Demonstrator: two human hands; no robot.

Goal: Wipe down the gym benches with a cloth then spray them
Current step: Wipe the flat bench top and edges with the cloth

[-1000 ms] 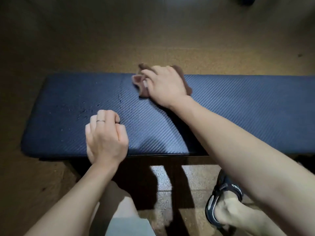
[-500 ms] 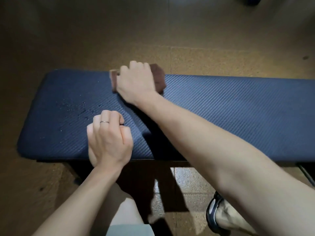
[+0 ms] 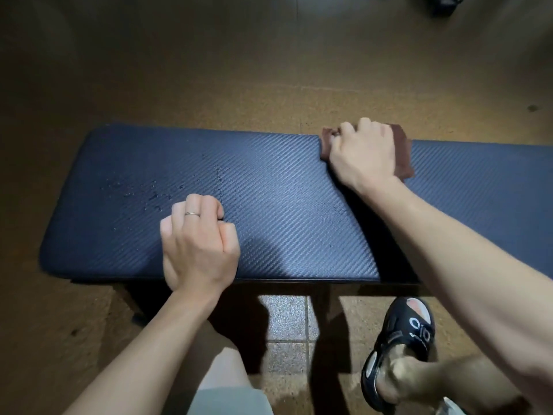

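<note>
A dark blue padded gym bench (image 3: 284, 205) lies across the view. My right hand (image 3: 363, 154) grips a brown cloth (image 3: 402, 154) at the bench's far edge, right of centre, with the fingers curled over the cloth's front. Most of the cloth is hidden under the hand. My left hand (image 3: 197, 244) rests as a closed fist on the pad near its front edge, left of centre, and holds nothing. A ring shows on one finger. Small water droplets (image 3: 149, 196) speckle the pad just beyond and left of the fist.
Brown speckled floor surrounds the bench. Paler tiles show below the front edge. My foot in a black sandal (image 3: 401, 348) stands at the lower right, close to the bench frame. A dark object (image 3: 446, 3) sits on the floor at the top right.
My right hand slid the cloth left along the far edge, then swept it back to the right, past the middle. The left fist stayed where it was.
</note>
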